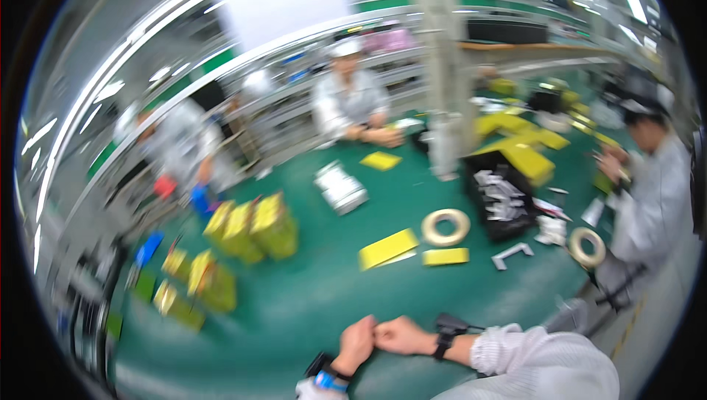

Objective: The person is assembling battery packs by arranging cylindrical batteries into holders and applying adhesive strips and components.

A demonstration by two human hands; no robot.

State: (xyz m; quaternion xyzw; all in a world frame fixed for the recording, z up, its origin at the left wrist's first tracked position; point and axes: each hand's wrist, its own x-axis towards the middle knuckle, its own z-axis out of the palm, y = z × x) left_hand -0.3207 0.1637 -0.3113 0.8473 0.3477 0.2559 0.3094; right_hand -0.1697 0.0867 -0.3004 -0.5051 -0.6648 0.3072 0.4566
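Observation:
My left hand point(356, 344) and my right hand point(404, 336) meet knuckle to knuckle over the near part of the green tabletop point(309, 311). Fingers of both are curled closed. Blur and the curled fingers hide whatever may be in them. Nearest beyond them lie a yellow rectangular sheet point(388, 248) with a white edge under it, and a smaller yellow strip point(445, 256). A cream tape roll point(445, 227) lies flat just behind the strip. Dark bands with small devices sit on both my wrists.
Several yellow-wrapped blocks point(274, 226) stand at left. A white stack point(340, 188) lies mid-table. Right of it are a black bag point(501, 197) with white pieces, a white bracket point(512, 254) and another tape roll point(587, 247). A pillar point(442, 135) rises behind. Co-workers sit or stand around.

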